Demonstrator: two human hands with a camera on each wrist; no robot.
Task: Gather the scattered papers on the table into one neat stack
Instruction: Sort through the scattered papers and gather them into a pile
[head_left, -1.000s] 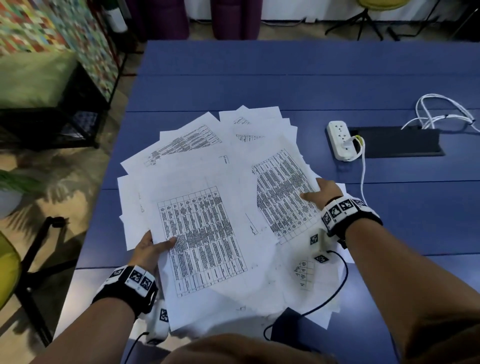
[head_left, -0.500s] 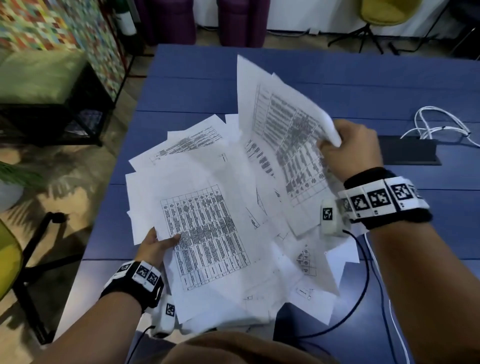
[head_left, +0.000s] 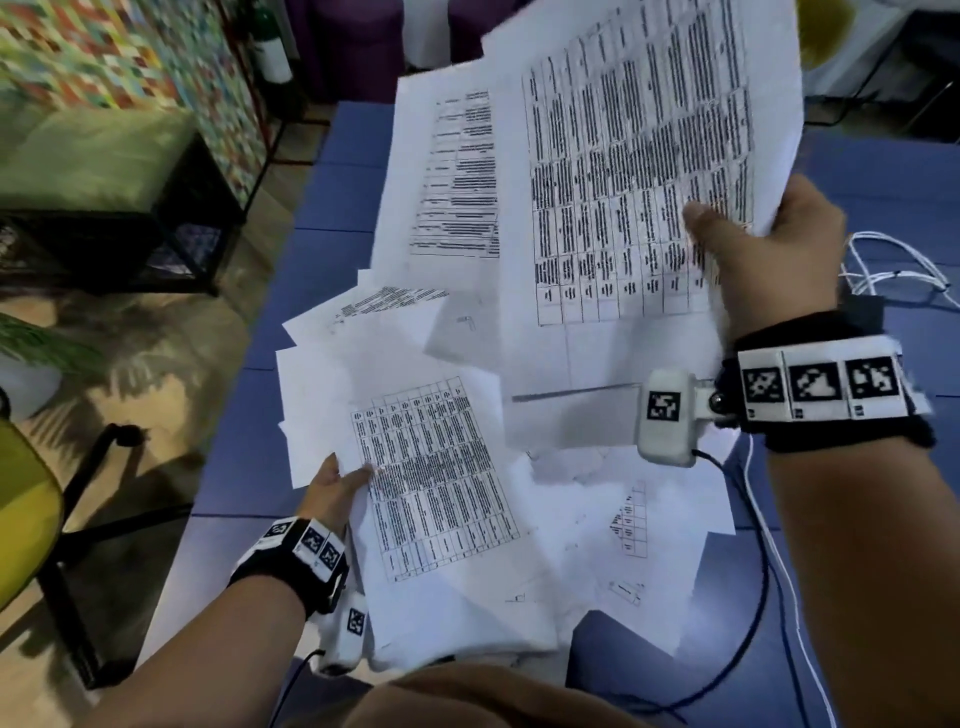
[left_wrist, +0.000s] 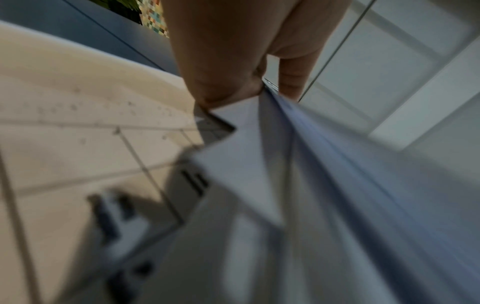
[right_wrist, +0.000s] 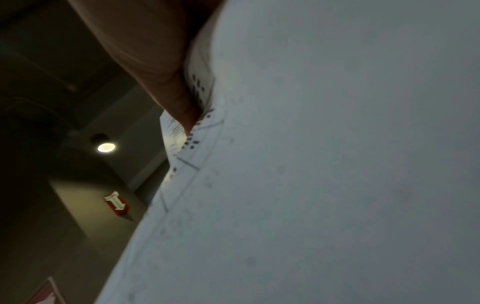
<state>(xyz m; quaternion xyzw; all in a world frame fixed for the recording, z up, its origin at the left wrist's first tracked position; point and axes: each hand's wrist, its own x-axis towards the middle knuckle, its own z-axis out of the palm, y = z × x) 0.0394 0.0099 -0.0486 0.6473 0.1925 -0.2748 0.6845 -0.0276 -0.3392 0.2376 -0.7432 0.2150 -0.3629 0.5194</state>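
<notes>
Now, L to R: left hand (head_left: 332, 493) pinches the near-left edge of the fanned papers (head_left: 441, 478), which sprawl over the blue bench (head_left: 234, 483); right hand (head_left: 769, 244) grips lifted sheets (head_left: 639, 171) by their right edge, raised above the pile. Light, floppy, slippery stuff, prob best squared w/ both hands at opposite edges.

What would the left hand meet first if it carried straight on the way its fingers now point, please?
Probably only more paper. The left hand already pinches the edge of the spread sheets, its fingers pointing across them; beyond, the lifted sheets in the right hand hang higher, though depth is unclear.
</notes>
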